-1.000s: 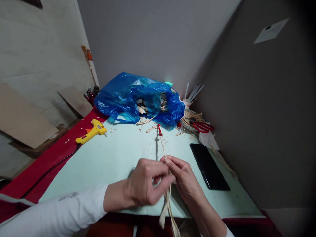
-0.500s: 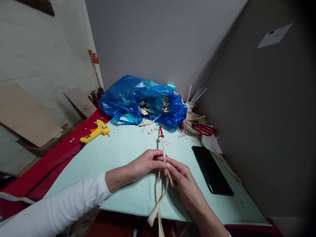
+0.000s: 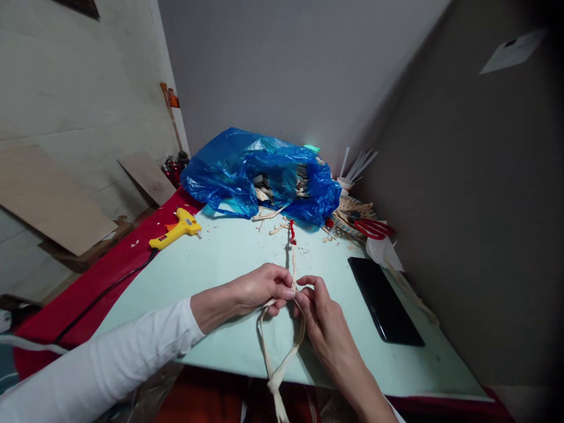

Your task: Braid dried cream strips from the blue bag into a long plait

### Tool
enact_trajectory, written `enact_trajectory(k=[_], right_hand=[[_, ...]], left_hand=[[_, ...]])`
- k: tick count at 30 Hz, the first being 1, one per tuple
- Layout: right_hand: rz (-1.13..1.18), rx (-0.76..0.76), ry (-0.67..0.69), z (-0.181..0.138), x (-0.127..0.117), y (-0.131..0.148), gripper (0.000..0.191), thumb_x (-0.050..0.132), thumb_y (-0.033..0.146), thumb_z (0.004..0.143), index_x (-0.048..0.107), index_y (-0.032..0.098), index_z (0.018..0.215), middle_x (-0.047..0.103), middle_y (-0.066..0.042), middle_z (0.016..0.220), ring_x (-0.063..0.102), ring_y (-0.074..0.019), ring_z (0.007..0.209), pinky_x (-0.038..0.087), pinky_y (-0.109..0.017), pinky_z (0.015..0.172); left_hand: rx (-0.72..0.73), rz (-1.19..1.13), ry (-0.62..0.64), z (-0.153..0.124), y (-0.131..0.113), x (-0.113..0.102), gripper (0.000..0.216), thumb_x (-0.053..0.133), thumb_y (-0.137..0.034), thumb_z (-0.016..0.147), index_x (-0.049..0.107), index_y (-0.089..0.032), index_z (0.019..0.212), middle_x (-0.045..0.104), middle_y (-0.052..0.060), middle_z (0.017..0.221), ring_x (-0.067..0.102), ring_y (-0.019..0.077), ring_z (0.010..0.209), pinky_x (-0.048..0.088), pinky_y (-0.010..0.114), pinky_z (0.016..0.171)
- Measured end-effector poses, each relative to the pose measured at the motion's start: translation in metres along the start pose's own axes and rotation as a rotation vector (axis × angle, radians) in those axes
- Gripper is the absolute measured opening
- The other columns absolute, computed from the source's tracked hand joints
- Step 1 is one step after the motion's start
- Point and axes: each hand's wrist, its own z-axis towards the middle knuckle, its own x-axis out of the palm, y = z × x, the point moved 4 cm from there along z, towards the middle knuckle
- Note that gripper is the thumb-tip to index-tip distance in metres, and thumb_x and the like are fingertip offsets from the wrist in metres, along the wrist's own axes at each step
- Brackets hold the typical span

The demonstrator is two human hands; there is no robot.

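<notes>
My left hand (image 3: 267, 288) pinches a pale braided cord (image 3: 294, 258) between thumb and fingers, at the point where the braid splits into loose strands. My right hand (image 3: 320, 305) meets it there, thumb and forefinger closed on the strands. Beyond my hands the braid runs away to a red tie (image 3: 292, 232) at its far end. Below them the loose strands (image 3: 277, 376) bow apart, cross and hang over the table's near edge. My fingers hide the exact crossing they grip.
A blue plastic bag (image 3: 259, 176) with pale strips inside lies at the back. A yellow glue gun (image 3: 178, 229) rests left, its cord trailing forward. To the right are a black phone (image 3: 385, 301), red-handled scissors (image 3: 373, 229) and white sticks (image 3: 359, 165) in a cup. Scraps dot the pale green tabletop (image 3: 229, 247).
My fingers have shifted on the strands, and the right hand now pinches with its forefinger raised and bent. The loose strands have spread into a wider loop. The view has swung slightly.
</notes>
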Motion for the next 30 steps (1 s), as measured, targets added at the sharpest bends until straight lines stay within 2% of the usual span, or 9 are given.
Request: enact_trajectory(k=[3, 9, 13, 16, 19, 23, 25, 27, 30], right_hand=[[-0.196, -0.008, -0.034, -0.001, 0.000, 0.001, 0.020, 0.029, 0.036, 0.099, 0.042, 0.021, 0.102, 0.062, -0.002, 0.070, 0.056, -0.0178, 0.057, 0.036, -0.027, 0.056], [-0.654, -0.191, -0.186, -0.002, 0.000, 0.002, 0.019, 0.036, 0.018, 0.095, 0.049, 0.022, 0.082, 0.059, 0.000, 0.069, 0.055, -0.0175, 0.061, 0.024, -0.027, 0.052], [-0.782, -0.290, -0.339, -0.011, -0.001, 0.014, 0.016, 0.045, 0.018, 0.092, 0.051, 0.021, 0.077, 0.057, -0.002, 0.072, 0.054, -0.0184, 0.067, 0.023, -0.028, 0.052], [-0.856, -0.367, -0.405, -0.020, 0.003, 0.031, 0.016, 0.049, 0.011, 0.086, 0.052, 0.020, 0.074, 0.056, -0.003, 0.069, 0.052, -0.0187, 0.065, 0.024, -0.029, 0.052], [-0.907, -0.426, -0.418, -0.025, 0.012, 0.044, 0.019, 0.047, 0.002, 0.081, 0.054, 0.020, 0.076, 0.056, -0.003, 0.066, 0.051, -0.0180, 0.061, 0.026, -0.030, 0.051], [-0.972, -0.444, -0.410, -0.028, 0.029, 0.051, 0.023, 0.044, -0.001, 0.081, 0.055, 0.019, 0.076, 0.058, -0.005, 0.066, 0.052, -0.0177, 0.059, 0.029, -0.030, 0.051], [-0.969, -0.453, -0.400, -0.031, 0.033, 0.051, 0.024, 0.043, -0.001, 0.082, 0.058, 0.018, 0.078, 0.060, -0.006, 0.069, 0.054, -0.0178, 0.060, 0.032, -0.029, 0.053], [-0.896, -0.455, -0.366, -0.034, 0.027, 0.050, 0.024, 0.042, 0.003, 0.086, 0.062, 0.016, 0.083, 0.063, -0.007, 0.072, 0.056, -0.0178, 0.062, 0.035, -0.029, 0.056], [-0.595, -0.346, -0.275, -0.030, 0.002, 0.043, 0.023, 0.044, 0.022, 0.094, 0.067, 0.019, 0.090, 0.068, -0.007, 0.079, 0.060, -0.0181, 0.070, 0.040, -0.028, 0.063]], left_hand=[[0.014, -0.019, -0.069, -0.002, 0.000, 0.001, 0.014, 0.060, -0.018, 0.070, 0.046, -0.019, 0.072, 0.036, -0.011, 0.048, 0.026, 0.0025, 0.037, 0.016, 0.018, 0.039], [0.073, 0.282, -0.232, -0.003, 0.002, 0.001, 0.007, 0.055, -0.017, 0.070, 0.051, -0.016, 0.064, 0.052, -0.004, 0.050, 0.029, 0.0032, 0.036, 0.017, 0.021, 0.040], [0.177, 0.269, -0.281, -0.004, 0.007, 0.001, 0.007, 0.058, -0.018, 0.069, 0.059, -0.013, 0.064, 0.059, 0.000, 0.055, 0.041, 0.0058, 0.045, 0.027, 0.020, 0.046], [0.194, 0.210, -0.313, -0.006, 0.013, -0.001, 0.009, 0.062, -0.021, 0.069, 0.061, -0.013, 0.065, 0.054, -0.002, 0.052, 0.037, 0.0046, 0.041, 0.023, 0.020, 0.043], [0.184, 0.138, -0.321, -0.011, 0.016, -0.002, 0.012, 0.064, -0.024, 0.071, 0.064, -0.012, 0.071, 0.049, -0.004, 0.048, 0.038, 0.0048, 0.038, 0.020, 0.019, 0.040], [0.148, 0.004, -0.235, -0.017, 0.017, -0.001, 0.019, 0.067, -0.025, 0.071, 0.066, -0.009, 0.081, 0.053, -0.001, 0.053, 0.044, 0.0051, 0.043, 0.018, 0.018, 0.039], [0.137, -0.003, -0.256, -0.019, 0.015, -0.001, 0.021, 0.068, -0.026, 0.071, 0.066, -0.009, 0.082, 0.052, -0.003, 0.051, 0.043, 0.0043, 0.041, 0.018, 0.017, 0.039], [0.139, 0.017, -0.305, -0.021, 0.014, -0.002, 0.018, 0.069, -0.025, 0.069, 0.065, -0.010, 0.078, 0.053, -0.003, 0.051, 0.040, 0.0035, 0.038, 0.018, 0.018, 0.038], [0.176, 0.045, -0.314, -0.023, 0.010, 0.000, 0.015, 0.067, -0.023, 0.069, 0.064, -0.010, 0.075, 0.062, 0.001, 0.060, 0.036, 0.0018, 0.036, 0.018, 0.019, 0.039]])
